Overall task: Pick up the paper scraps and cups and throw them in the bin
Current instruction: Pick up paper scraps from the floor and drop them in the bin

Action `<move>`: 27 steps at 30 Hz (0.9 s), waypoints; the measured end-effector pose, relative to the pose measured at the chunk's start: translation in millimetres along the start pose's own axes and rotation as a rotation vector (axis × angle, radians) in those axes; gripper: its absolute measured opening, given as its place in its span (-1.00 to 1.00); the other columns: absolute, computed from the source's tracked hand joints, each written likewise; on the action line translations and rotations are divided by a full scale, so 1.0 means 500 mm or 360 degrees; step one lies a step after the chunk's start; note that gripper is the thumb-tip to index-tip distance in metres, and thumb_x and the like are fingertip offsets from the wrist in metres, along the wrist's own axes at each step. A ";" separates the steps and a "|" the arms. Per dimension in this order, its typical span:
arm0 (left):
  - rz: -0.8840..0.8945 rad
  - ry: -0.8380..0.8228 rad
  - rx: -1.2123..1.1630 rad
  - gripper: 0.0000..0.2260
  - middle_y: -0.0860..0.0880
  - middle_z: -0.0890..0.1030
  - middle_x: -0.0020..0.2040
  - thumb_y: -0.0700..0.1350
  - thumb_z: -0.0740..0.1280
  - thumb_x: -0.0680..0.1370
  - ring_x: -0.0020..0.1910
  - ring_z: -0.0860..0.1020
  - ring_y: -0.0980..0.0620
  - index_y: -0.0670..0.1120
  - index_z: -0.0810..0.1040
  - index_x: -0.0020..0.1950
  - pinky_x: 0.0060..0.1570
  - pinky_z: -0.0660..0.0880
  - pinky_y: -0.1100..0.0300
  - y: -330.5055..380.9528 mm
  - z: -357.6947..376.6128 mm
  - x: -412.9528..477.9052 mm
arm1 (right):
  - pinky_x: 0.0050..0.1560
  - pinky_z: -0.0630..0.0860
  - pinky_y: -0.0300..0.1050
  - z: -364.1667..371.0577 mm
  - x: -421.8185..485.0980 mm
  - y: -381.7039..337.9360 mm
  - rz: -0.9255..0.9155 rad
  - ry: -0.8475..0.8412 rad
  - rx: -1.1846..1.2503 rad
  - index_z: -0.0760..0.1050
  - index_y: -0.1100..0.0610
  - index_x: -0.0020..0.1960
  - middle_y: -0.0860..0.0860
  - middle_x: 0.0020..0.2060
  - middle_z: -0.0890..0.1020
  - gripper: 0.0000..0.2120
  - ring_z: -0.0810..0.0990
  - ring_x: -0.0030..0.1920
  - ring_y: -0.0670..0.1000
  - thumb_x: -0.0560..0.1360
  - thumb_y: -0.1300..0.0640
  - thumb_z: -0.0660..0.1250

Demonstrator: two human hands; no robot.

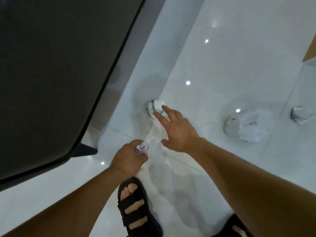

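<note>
Paper ball (pixel 156 106): at wide fingers of right hand (pixel 177 132).
Left hand (pixel 128 158): fingers holding small scrap (pixel 142 147).
Big scrap (pixel 246 124): right of fingers.
Dark surface (pixel 51 65): left of fingers.

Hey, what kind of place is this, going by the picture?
Probably an indoor room: glossy white floor tiles with reflected light spots, a dark tabletop on the left, crumpled paper lying on the tiles.

Right hand (pixel 177 130) with fingers spread over a crumpled paper ball (pixel 156 107) on the white floor (pixel 213 65), left hand (pixel 128 159) nearer than the ball gripping a paper scrap (pixel 142 147), larger crumpled paper (pixel 246 125) right of the ball
</note>
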State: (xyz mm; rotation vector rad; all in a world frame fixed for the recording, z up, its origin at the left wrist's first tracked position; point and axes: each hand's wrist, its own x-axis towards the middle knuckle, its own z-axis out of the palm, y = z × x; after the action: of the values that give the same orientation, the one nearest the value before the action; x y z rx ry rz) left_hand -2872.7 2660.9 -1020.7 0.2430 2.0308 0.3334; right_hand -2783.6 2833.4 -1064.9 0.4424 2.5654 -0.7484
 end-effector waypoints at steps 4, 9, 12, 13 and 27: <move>-0.0062 0.0033 0.0054 -0.59 0.00 0.52 0.07 0.01 0.35 0.53 0.02 0.51 0.03 0.02 0.41 0.36 0.00 0.39 0.24 -0.080 -0.004 0.056 | 0.37 0.31 0.25 0.022 0.147 -0.003 0.0006 0.0053 -0.0303 -0.11 -0.11 0.57 0.05 0.57 -0.20 -0.13 -0.13 0.55 0.24 0.47 0.23 0.34; -0.0033 0.0025 0.0134 -0.58 -0.02 0.51 0.16 -0.02 0.33 0.54 0.06 0.48 0.04 0.02 0.37 0.39 0.02 0.35 0.26 -0.123 0.008 0.072 | 0.14 0.50 0.09 0.077 0.152 0.001 -0.0089 0.0015 -0.0435 0.26 -0.03 0.47 0.11 0.40 0.23 -0.48 0.26 0.34 0.19 0.54 0.23 0.21; -0.0017 0.0037 0.0102 -0.60 -0.05 0.52 0.18 0.01 0.32 0.55 0.08 0.49 0.01 0.00 0.39 0.38 0.04 0.36 0.25 -0.107 0.016 0.038 | 0.08 0.54 0.04 0.091 0.061 0.002 0.0024 -0.0094 -0.0303 0.29 0.00 0.43 0.07 0.33 0.29 -0.57 0.30 0.26 0.15 0.57 0.21 0.14; -0.0009 0.0039 0.0082 -0.60 -0.05 0.53 0.16 0.03 0.32 0.56 0.07 0.49 0.02 0.00 0.39 0.38 0.03 0.35 0.26 -0.096 0.017 0.022 | 0.07 0.55 0.03 0.082 0.026 0.001 0.0073 -0.0100 -0.0251 0.30 -0.01 0.42 0.06 0.33 0.29 -0.58 0.30 0.26 0.14 0.58 0.20 0.13; 0.0292 0.0232 -0.0004 -0.56 -0.09 0.51 0.22 0.14 0.25 0.56 0.14 0.52 -0.08 0.05 0.37 0.41 0.10 0.43 0.18 0.192 -0.173 -0.385 | 0.10 0.52 -0.05 -0.409 -0.338 -0.196 0.0097 -0.0062 -0.0182 0.17 -0.10 0.51 0.07 0.36 0.33 -0.43 0.37 0.27 0.12 0.55 0.06 0.26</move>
State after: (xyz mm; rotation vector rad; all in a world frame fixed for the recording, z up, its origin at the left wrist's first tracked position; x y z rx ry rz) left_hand -2857.8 2680.0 -790.2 0.4152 2.1565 0.4800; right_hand -2742.8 2840.5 -785.0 0.4624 2.5309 -0.5800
